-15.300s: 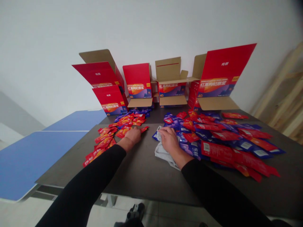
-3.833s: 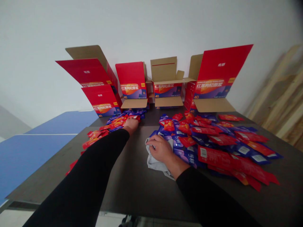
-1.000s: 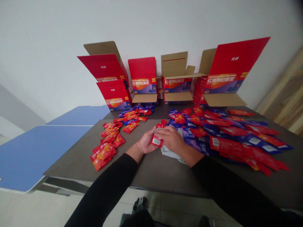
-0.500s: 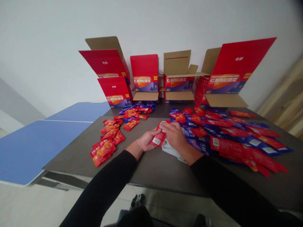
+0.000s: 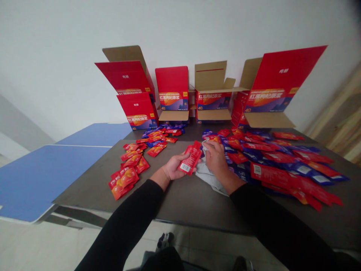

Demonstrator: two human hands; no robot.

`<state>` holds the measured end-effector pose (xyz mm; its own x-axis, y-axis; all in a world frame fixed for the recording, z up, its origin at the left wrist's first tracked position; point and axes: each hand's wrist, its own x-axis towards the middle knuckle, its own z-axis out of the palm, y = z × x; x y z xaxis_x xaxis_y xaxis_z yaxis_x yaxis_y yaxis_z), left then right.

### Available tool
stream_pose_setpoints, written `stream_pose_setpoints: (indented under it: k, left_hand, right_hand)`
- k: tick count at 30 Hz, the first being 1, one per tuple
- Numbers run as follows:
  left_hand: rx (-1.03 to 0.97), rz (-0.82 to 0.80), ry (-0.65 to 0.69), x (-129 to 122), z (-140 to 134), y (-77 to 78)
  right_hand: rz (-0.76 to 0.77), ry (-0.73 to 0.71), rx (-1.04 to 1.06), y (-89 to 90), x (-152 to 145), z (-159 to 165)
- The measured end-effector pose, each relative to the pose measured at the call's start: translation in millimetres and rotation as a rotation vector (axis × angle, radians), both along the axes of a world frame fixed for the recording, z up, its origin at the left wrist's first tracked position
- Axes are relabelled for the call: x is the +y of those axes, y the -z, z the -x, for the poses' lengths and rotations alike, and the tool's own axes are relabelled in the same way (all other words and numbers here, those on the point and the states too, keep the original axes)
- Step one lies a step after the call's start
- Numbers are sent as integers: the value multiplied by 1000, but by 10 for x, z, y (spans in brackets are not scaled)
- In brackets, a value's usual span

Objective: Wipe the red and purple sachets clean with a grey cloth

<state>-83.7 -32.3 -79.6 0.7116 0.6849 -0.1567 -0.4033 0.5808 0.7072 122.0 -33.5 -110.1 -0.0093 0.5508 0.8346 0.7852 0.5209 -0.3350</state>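
Observation:
My left hand point(image 5: 175, 167) is closed on a red pouch point(image 5: 191, 158), its barcode side facing up, over the middle of the table. Just to the right, my right hand point(image 5: 216, 158) grips a grey cloth point(image 5: 207, 174), part of which trails down onto the tabletop. A gap separates the cloth in my fingers from the pouch's face. Left of my hands lie several red pouches point(image 5: 125, 178) in an overlapping row. On the right spreads a large pile of red and blue pouches point(image 5: 270, 150).
Open red cartons point(image 5: 172, 88) stand along the back of the dark table point(image 5: 175, 201) against the wall. A smaller heap of mixed pouches point(image 5: 158, 137) lies before them. A blue table point(image 5: 56, 177) adjoins on the left.
My right hand has drawn back to the right with the cloth, off the pouch. More of the red pouch now shows in my left hand.

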Motion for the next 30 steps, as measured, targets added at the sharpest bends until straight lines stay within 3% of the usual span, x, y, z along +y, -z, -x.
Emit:
stream_pose_setpoints:
  k: [3, 6, 10, 13, 25, 30]
  left_hand:
    - [-82, 85, -88, 67, 7, -24]
    - [-166, 113, -217, 125, 8, -39]
    - [-158, 118, -218, 138, 1, -51]
    - [-123, 120, -231, 104, -13, -53]
    - [-154, 36, -146, -6, -61, -29]
    - [-102, 13, -36, -10, -1, -4]
  right_hand:
    - [-44, -62, -11, -30, -54, 25]
    - [-52, -285, -137, -56, -140, 97]
    - [-36, -540, -316, -73, -229, 197]
    - [-57, -617, -390, -69, -237, 224]
    - [22, -395, -227, -13, -112, 96]
    - [41, -276, -169, 12, -74, 48]
